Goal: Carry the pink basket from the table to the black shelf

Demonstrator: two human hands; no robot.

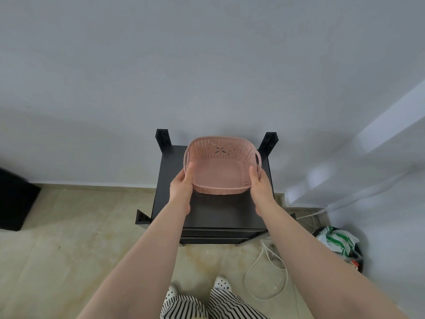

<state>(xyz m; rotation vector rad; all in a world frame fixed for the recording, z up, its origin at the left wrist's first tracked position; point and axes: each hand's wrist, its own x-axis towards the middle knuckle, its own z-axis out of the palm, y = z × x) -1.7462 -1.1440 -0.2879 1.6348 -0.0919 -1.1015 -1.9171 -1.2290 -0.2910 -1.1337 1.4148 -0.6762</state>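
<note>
The pink basket (220, 171), perforated and empty, is over the top of the black shelf (216, 212), toward its back half near the wall. My left hand (181, 185) grips its left rim with the thumb inside. On the opposite rim, my right hand (259, 185) holds it the same way. Whether the basket's bottom touches the shelf top I cannot tell. The shelf is low, with upright black corner posts at the back.
The grey wall stands right behind the shelf. A white cable (266, 268) loops on the tiled floor to the right. A dark bin with a green and white bag (340, 245) sits further right. A black furniture edge (16, 199) is at the left.
</note>
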